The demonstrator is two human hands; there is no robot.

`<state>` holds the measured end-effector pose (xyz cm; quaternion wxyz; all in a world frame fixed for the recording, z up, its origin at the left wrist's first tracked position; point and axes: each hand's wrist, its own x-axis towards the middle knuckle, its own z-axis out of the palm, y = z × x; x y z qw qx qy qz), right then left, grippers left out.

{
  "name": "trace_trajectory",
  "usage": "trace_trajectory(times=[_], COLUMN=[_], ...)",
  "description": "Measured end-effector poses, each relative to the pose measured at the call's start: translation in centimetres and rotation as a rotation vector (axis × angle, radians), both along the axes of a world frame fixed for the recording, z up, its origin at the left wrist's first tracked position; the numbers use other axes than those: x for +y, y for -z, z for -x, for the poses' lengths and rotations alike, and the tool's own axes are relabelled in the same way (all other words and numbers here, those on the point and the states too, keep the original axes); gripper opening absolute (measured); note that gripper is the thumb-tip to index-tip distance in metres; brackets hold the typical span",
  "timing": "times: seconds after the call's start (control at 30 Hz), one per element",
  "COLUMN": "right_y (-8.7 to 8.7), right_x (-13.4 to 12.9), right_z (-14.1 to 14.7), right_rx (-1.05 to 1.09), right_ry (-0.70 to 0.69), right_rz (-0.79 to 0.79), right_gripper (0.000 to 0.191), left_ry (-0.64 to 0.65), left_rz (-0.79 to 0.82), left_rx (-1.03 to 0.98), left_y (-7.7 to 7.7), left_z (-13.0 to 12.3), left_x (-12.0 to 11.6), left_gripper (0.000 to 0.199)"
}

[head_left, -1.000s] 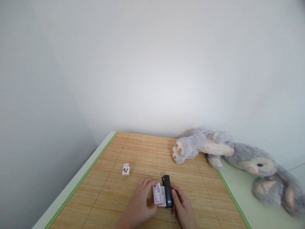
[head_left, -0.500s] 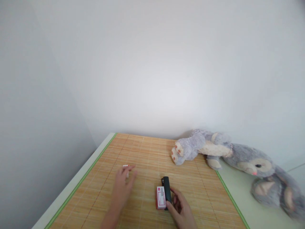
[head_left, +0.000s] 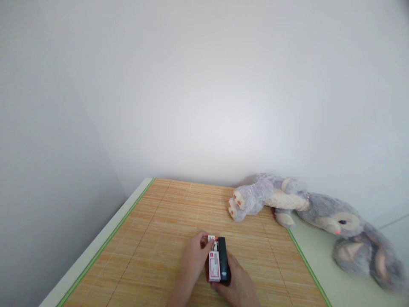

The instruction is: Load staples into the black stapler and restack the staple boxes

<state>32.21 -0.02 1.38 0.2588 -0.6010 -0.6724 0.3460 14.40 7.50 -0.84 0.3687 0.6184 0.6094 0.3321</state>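
A black stapler (head_left: 223,260) lies on the bamboo mat (head_left: 159,238), pointing away from me. Against its left side rests a white and red box (head_left: 214,267). My left hand (head_left: 195,256) pinches a small white box with a red mark (head_left: 211,238) just beyond the larger box, close to the stapler's far end. My right hand (head_left: 236,281) is curled round the near right end of the stapler, with its thumb by the larger box's near edge.
A grey and cream plush rabbit (head_left: 262,196) lies across the mat's back right corner and onto the pale green tabletop (head_left: 309,243). Behind the table rises a plain white wall (head_left: 204,106).
My left hand has moved right, bringing the small white box from the mat's left part to the stapler and larger box. My right hand has closed further round the stapler's near end.
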Motion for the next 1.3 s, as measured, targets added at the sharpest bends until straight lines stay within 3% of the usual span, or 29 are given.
trace_trajectory(times=[0.17,0.27,0.43,0.53,0.63,0.73,0.87,0.97,1.03,1.13,1.3], right_y=[0.2,0.8,0.8,0.5,0.4,0.1,-0.9,-1.8,-2.1,-2.1,-1.6], right_x=[-0.1,0.0,-0.1,-0.2,-0.4,-0.4,-0.5,-0.6,-0.8,-0.9,-0.9], right_z=[-0.1,-0.2,-0.3,-1.3,-4.2,-8.9,-15.5,-18.5,-19.5,-19.8,-19.8], right_rx=[0.041,0.12,0.133,0.134,0.119,0.084,0.027,0.005,-0.002,0.019,0.059], right_ry=[0.019,0.016,0.016,0.004,0.025,0.069,0.104,0.123,0.136,0.142,0.147], right_rz=[0.0,-0.018,-0.02,-0.038,-0.028,-0.017,0.035,0.071,0.087,0.089,0.07], right_gripper=[0.086,0.097,0.088,0.082,0.078,0.074,0.064,0.063,0.063,0.064,0.066], left_ry=[-0.002,-0.085,-0.106,-0.091,-0.04,0.034,0.107,0.188,0.225,0.279,0.476], left_rz=[-0.039,-0.078,0.043,0.043,0.044,0.061,0.111,0.113,0.096,0.047,-0.073], left_rx=[-0.024,-0.024,-0.286,-0.281,-0.281,-0.353,-0.374,-0.365,-0.368,-0.339,-0.241], left_y=[-0.8,-0.8,1.3,2.3,2.7,2.4,1.1,0.1,0.0,0.5,0.3], left_z=[0.3,0.3,-3.3,-6.2,-9.6,-14.1,-20.8,-23.3,-23.0,-20.2,-14.9], left_x=[-1.2,-2.6,-5.7,-6.6,-6.7,-6.2,-5.7,-5.4,-4.9,-3.8,-1.9], left_gripper=[0.038,0.049,0.06,0.062,0.062,0.065,0.07,0.071,0.067,0.063,0.084])
